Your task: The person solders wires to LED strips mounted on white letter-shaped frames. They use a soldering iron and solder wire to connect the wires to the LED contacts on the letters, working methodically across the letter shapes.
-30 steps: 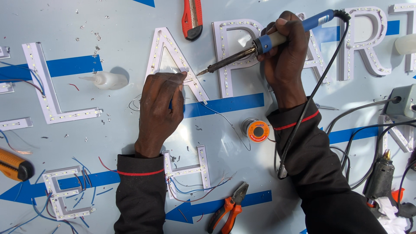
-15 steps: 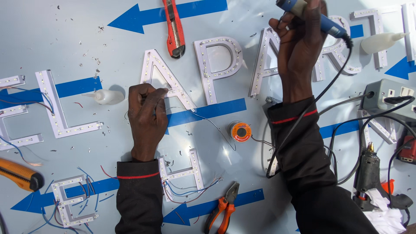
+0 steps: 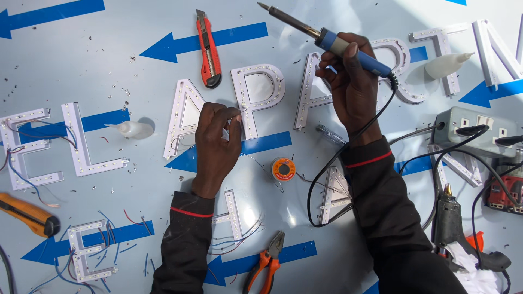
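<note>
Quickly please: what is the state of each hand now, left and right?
Left hand: fingers pinched on a thin wire at the letter A.
Right hand: closed around the soldering iron, tip raised.

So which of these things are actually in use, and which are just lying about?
In use: soldering iron in right hand; thin wire pinched by left hand; letter A.

Lying about: red knife, pliers, glue gun, solder spool.
</note>
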